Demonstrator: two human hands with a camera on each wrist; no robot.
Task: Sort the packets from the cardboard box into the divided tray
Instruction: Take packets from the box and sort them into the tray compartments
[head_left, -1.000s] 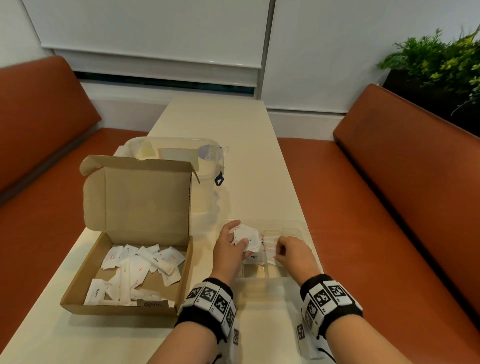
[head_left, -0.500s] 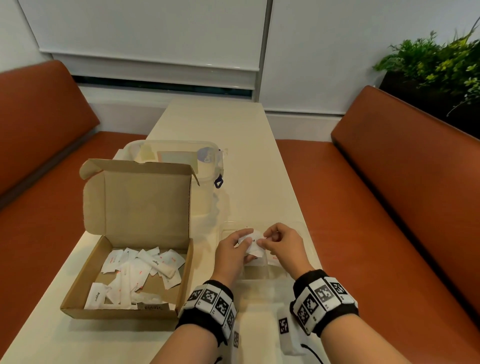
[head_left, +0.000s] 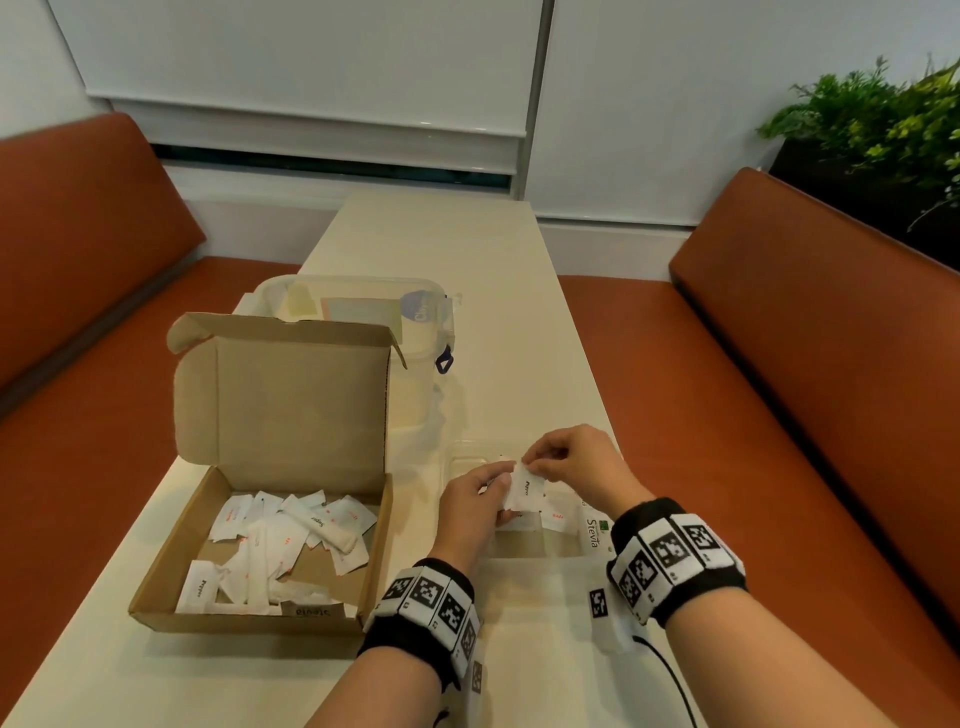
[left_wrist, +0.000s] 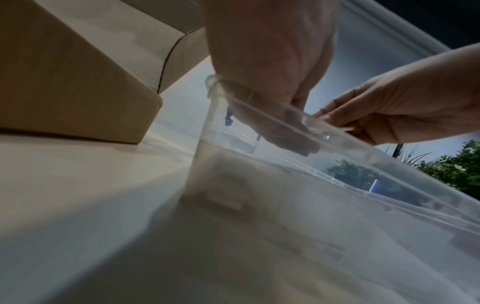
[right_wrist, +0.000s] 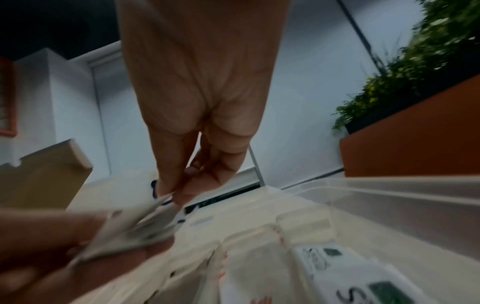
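An open cardboard box at the near left of the table holds several white packets. To its right sits the clear divided tray, with packets in its compartments, among them a Stevia packet. Over the tray my left hand holds a small stack of white packets. My right hand pinches the top corner of that stack's front packet. The right wrist view shows my right hand's fingertips closed on the packet edge. The tray's clear wall fills the left wrist view.
A clear lidded plastic container stands behind the box's raised lid. Orange benches flank the narrow table. A green plant sits at the back right. A tagged white device with a cable lies by my right wrist.
My right hand moved left from the tray's middle compartment to the stack in my left hand and now pinches its front packet. The left hand shifted slightly toward me.
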